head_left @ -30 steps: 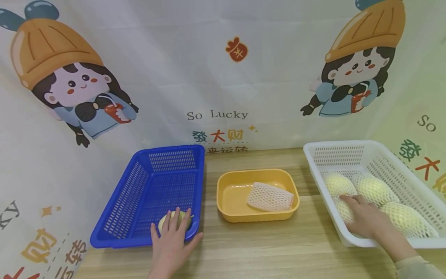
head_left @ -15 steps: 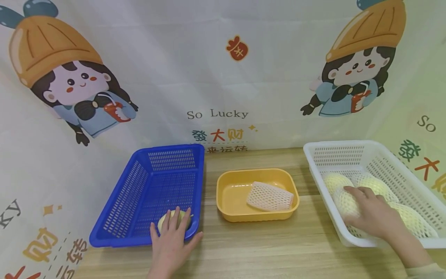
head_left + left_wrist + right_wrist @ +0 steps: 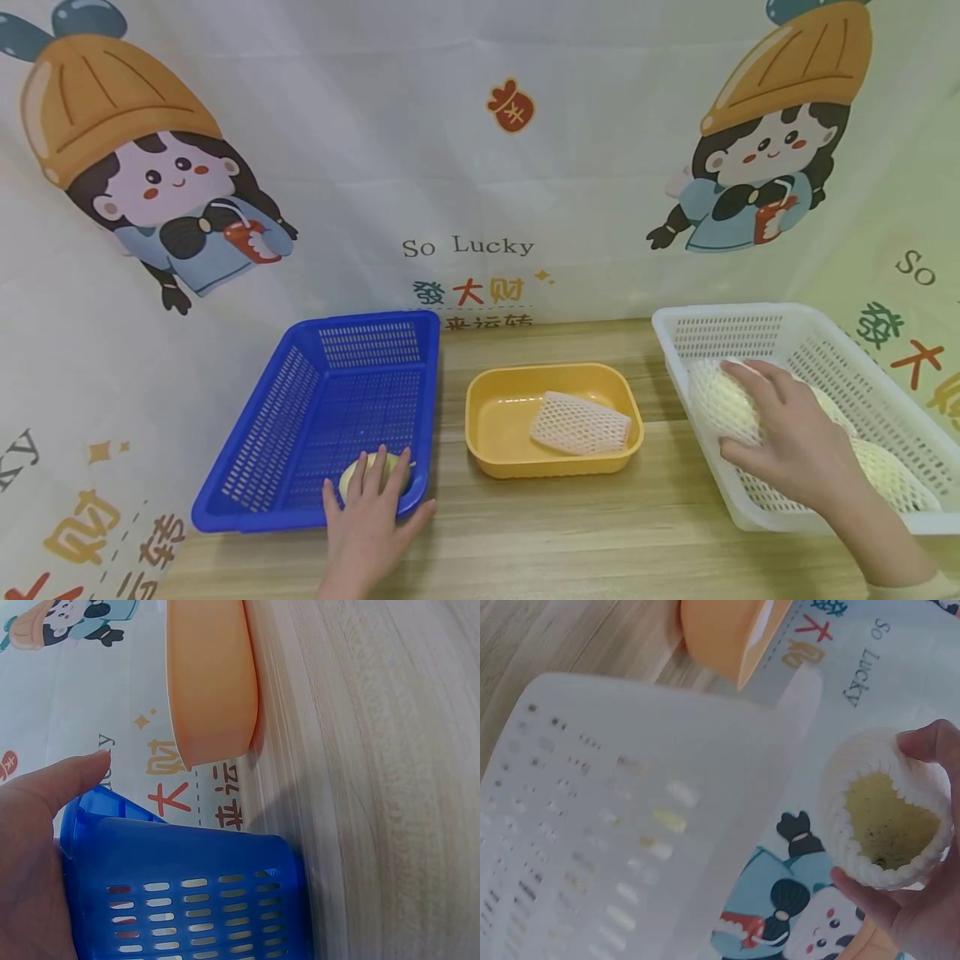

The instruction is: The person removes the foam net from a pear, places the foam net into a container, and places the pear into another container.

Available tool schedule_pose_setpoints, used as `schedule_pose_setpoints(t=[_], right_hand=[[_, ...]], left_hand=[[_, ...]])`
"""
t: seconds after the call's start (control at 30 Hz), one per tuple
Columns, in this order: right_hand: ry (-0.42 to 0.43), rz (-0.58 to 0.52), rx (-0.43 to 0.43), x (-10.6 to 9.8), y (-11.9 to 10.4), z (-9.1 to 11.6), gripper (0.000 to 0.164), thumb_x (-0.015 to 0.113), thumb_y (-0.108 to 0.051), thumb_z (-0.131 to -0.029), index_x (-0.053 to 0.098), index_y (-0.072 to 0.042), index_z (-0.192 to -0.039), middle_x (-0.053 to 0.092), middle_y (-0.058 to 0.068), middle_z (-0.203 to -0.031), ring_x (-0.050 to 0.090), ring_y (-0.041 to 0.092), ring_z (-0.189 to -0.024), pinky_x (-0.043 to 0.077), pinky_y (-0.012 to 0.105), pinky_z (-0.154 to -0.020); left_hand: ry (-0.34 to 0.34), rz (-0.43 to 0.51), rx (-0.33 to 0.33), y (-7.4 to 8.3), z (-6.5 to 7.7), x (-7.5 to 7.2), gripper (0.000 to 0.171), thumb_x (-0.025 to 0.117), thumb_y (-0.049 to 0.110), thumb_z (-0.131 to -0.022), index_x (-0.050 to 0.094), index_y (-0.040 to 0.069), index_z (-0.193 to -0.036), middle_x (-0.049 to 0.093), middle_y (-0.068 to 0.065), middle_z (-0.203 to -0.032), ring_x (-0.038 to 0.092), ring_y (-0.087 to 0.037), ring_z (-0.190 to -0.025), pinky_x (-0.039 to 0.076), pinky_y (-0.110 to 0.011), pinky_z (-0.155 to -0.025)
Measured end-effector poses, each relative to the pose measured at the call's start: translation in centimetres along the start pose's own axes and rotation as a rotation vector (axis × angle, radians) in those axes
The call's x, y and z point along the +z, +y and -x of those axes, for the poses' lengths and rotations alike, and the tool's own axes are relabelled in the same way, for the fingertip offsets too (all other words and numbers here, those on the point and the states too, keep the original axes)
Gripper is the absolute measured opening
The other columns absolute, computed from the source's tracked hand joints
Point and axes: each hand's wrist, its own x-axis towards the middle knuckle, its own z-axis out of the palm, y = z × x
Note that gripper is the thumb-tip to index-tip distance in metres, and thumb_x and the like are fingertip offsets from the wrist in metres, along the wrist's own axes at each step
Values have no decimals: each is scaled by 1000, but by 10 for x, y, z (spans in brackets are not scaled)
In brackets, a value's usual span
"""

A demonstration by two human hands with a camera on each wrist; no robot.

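My right hand grips a pale yellow fruit in a white foam net, raised inside the white basket. In the right wrist view its bare, speckled end shows through the net's opening, with thumb and fingers round the sides. My left hand rests with spread, fairly straight fingers on a yellow-green fruit in the near right corner of the blue basket. That fruit wears no net and is partly hidden by the fingers. In the left wrist view, the thumb sticks out beyond the blue rim.
Between the baskets, a yellow tray holds an empty white foam net. More netted fruits lie in the white basket, partly behind my right hand. A printed cloth hangs behind the wooden table.
My right hand has taken hold of a netted fruit in the white basket and lifted it up and away from me. The left hand has stayed in place.
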Motion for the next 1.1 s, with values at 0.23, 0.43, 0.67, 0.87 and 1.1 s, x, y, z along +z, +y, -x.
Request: schedule_pose_setpoints(t=[0.23, 0.43, 0.67, 0.87, 1.1], right_hand=[[197, -35, -268, 24, -22, -5, 66, 58, -31, -61, 46, -10, -123, 42, 17, -123, 42, 37, -103, 47, 43, -50], [288, -95, -458, 52, -44, -3, 64, 55, -32, -62, 50, -7, -120, 43, 18, -123, 44, 35, -103, 49, 45, -63], [216, -134, -523, 77, -64, 3, 75, 68, -26, -51, 49, -11, -122, 42, 15, -126, 42, 33, -107, 51, 36, -55], [116, -145, -555, 93, -76, 10, 81, 71, -25, -49, 47, -13, -125, 41, 13, -127, 42, 33, -107, 51, 36, -59], [-21, -136, -611, 109, -86, 19, 84, 75, -28, -52, 44, -16, -129, 38, 13, -129, 40, 35, -108, 47, 24, -50]], left_hand=[[-8, 4, -1, -1, 0, 0, 69, 55, 56, -77, 44, 14, -131, 37, -19, -132, 28, -38, -122, 8, -66, -90], [-11, 9, -3, -1, 0, 0, 68, 56, 54, -77, 44, 14, -131, 37, -19, -132, 27, -38, -122, 8, -66, -91], [-15, 1, -1, 0, 0, -1, 68, 54, 55, -77, 44, 14, -131, 38, -18, -132, 27, -38, -122, 8, -66, -91], [-4, 3, 3, 1, 0, -1, 68, 54, 55, -77, 45, 14, -130, 39, -18, -131, 28, -38, -121, 8, -66, -91], [8, 10, 3, 0, 0, 0, 67, 57, 53, -77, 46, 14, -130, 40, -18, -131, 29, -38, -121, 8, -66, -91]])
